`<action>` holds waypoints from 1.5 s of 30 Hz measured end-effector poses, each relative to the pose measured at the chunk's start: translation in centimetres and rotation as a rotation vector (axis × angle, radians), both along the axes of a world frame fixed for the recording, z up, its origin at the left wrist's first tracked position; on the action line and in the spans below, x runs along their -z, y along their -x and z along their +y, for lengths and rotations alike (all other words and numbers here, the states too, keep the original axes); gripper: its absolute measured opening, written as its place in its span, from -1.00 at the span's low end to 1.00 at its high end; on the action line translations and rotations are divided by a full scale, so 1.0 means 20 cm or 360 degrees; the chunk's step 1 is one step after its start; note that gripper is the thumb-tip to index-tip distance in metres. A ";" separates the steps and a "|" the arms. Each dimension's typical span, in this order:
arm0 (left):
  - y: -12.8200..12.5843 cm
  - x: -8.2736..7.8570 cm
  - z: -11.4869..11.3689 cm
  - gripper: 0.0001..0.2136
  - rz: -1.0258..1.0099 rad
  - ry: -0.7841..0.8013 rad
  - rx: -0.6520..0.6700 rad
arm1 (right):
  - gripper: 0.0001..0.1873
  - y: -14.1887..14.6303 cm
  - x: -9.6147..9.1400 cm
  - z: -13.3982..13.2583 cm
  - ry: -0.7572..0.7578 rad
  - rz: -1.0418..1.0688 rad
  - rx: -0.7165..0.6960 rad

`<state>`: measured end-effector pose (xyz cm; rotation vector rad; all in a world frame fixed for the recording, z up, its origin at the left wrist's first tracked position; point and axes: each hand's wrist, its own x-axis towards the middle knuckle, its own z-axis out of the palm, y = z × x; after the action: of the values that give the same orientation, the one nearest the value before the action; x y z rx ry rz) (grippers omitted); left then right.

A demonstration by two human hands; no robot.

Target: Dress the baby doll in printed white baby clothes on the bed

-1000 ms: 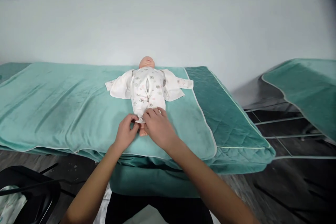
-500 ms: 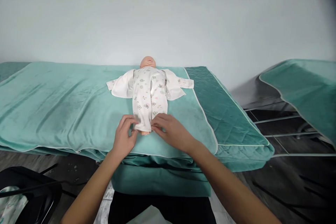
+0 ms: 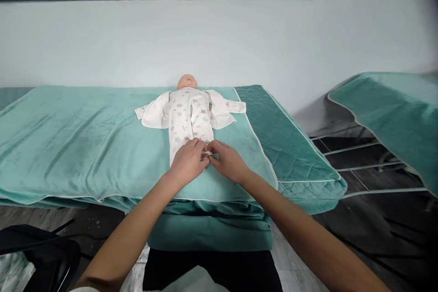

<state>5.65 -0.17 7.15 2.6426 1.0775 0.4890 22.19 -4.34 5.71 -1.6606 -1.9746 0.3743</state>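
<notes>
A baby doll (image 3: 187, 81) lies on its back on the green bed cover, head toward the wall. White printed baby trousers (image 3: 179, 127) cover its legs and front, and a white baby top (image 3: 155, 112) spreads its sleeves out to both sides. My left hand (image 3: 190, 160) and my right hand (image 3: 226, 160) meet at the hem of the trouser leg on the right. Fingers of both hands are closed on that cuff, pinching it from either side. The doll's feet are hidden behind my hands.
The green-covered bed (image 3: 85, 146) stands against a white wall, with a quilted mattress end (image 3: 290, 146) at right. A metal bed frame (image 3: 362, 169) with a green cover stands beyond. At lower left is a black chair (image 3: 37, 251) with printed cloth (image 3: 15, 269) on it.
My left hand has moved right, from the left trouser cuff to the right one. My right hand has closed on that same cuff. The view has shifted slightly.
</notes>
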 end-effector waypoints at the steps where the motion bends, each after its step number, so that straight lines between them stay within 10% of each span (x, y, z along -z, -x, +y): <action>1: 0.00 -0.01 0.00 -0.94 -0.0007 0.0027 -0.0016 | -0.91 -0.01 -0.02 0.00 -0.0051 0.0137 0.0000; 9: 0.03 -0.01 -0.01 -0.86 -0.0094 -0.0020 -0.0127 | -0.91 -0.06 -0.13 -0.06 -0.0085 0.0201 -0.0194; 22: 0.21 -0.06 -0.16 -0.76 -0.0125 0.0073 0.0328 | -0.95 -0.14 -0.08 -0.13 0.0380 -0.0132 -0.0712; 26: 0.28 0.06 0.04 -0.76 -0.0562 -0.0038 0.0017 | -0.88 -0.23 -0.04 -0.04 0.0532 0.0265 -0.0697; 33: 0.37 0.35 0.49 -0.65 -0.0371 -0.0296 -0.0479 | -0.61 -0.25 0.23 0.31 -0.0357 0.0003 0.0026; 40: 0.31 0.28 0.67 -0.64 0.0000 -0.0201 -0.0068 | -0.58 -0.17 0.28 0.52 -0.0317 -0.0311 -0.0058; 45: 0.24 0.23 0.74 -0.60 -0.0068 0.0061 -0.0151 | -0.53 -0.17 0.28 0.59 -0.0279 -0.0274 0.0054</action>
<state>0.86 14.59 2.49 2.5454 1.1915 0.5363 25.51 7.52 0.03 -1.6583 -2.0343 0.0446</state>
